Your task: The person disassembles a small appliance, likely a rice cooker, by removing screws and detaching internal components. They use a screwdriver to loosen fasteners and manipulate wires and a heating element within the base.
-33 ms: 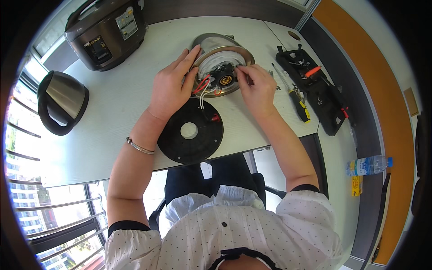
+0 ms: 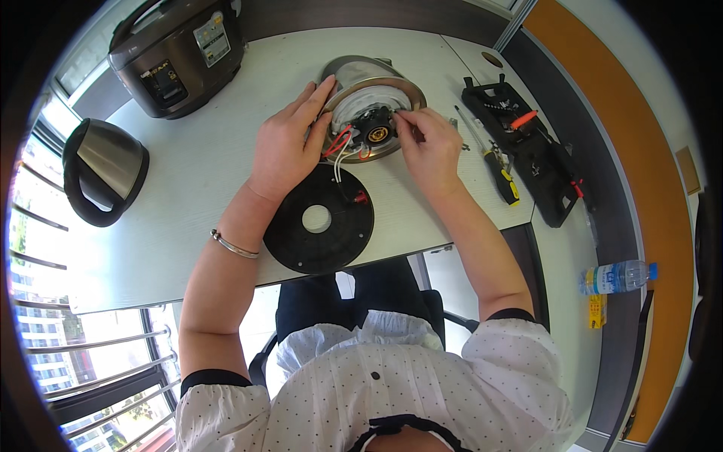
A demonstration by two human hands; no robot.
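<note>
A stainless steel kettle body (image 2: pixel 363 71) lies on its side, its opened underside facing me. Inside the rim sits a black round connector (image 2: pixel 375 134) with a brass-coloured ring. Red wires (image 2: pixel 339 142) and white wires (image 2: pixel 338 167) come out beside it; the white ones run to a black ring-shaped base cover (image 2: pixel 285 230) lying nearer to me. My left hand (image 2: pixel 290 145) grips the kettle's left side, fingers along the metal and thumb by the rim. At the connector's right edge, my right hand (image 2: pixel 433 147) is closed in a pinch; its fingertips hide what they hold.
A rice cooker (image 2: pixel 173 75) and another kettle (image 2: pixel 113 167) stand at the left. To the right lie a yellow-black screwdriver (image 2: pixel 503 179), small loose parts and an open black tool case (image 2: pixel 553 177) with a red-handled tool (image 2: pixel 524 119). A water bottle (image 2: pixel 619 277) is farther right.
</note>
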